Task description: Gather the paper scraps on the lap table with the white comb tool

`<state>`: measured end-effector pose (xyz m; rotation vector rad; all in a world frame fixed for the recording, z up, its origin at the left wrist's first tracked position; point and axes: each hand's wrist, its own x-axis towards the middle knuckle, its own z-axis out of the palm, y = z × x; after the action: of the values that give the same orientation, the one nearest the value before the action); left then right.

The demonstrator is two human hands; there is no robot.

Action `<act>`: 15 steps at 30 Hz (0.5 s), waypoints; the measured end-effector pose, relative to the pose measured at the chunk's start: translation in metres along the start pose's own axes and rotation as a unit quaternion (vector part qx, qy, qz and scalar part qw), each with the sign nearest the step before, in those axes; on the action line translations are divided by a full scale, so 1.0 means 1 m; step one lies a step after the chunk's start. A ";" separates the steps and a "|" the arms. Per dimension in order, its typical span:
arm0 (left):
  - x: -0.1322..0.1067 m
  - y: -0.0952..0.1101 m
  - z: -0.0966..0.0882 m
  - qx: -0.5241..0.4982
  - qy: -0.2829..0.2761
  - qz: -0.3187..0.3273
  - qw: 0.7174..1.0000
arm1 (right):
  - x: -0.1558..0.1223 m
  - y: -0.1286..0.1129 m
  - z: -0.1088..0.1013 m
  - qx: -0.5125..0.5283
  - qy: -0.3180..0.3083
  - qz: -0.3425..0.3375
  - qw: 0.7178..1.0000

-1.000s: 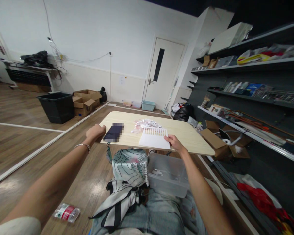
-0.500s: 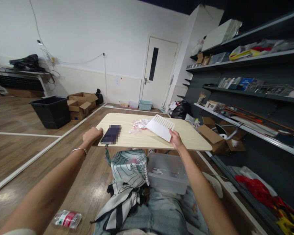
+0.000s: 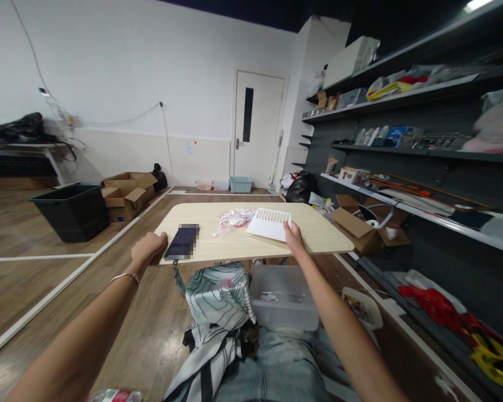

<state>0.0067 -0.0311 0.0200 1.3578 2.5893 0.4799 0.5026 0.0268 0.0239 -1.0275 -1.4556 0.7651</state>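
White card (image 3: 267, 228), slotted end pointing away, long axis unclear, gripped by right hand (image 3: 294, 238); left hand (image 3: 148, 247) curled at table (image 3: 324, 237) edge, grip unclear.

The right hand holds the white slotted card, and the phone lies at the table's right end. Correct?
Wrong about the phone: the head view shows it at the left end of the table, by the left hand. The right hand holds the card.

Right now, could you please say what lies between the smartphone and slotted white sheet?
In the head view, a heap of small white and pink pieces lies beside the slotted white sheet, with bare tabletop toward the smartphone.
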 end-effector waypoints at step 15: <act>-0.002 0.002 -0.001 -0.005 0.005 -0.004 1.000 | -0.004 0.006 -0.002 -0.141 0.113 -0.039 0.983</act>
<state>0.0089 -0.0322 0.0211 1.3458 2.5945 0.4998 0.5060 0.0254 0.0177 -1.2209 -1.4218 0.3772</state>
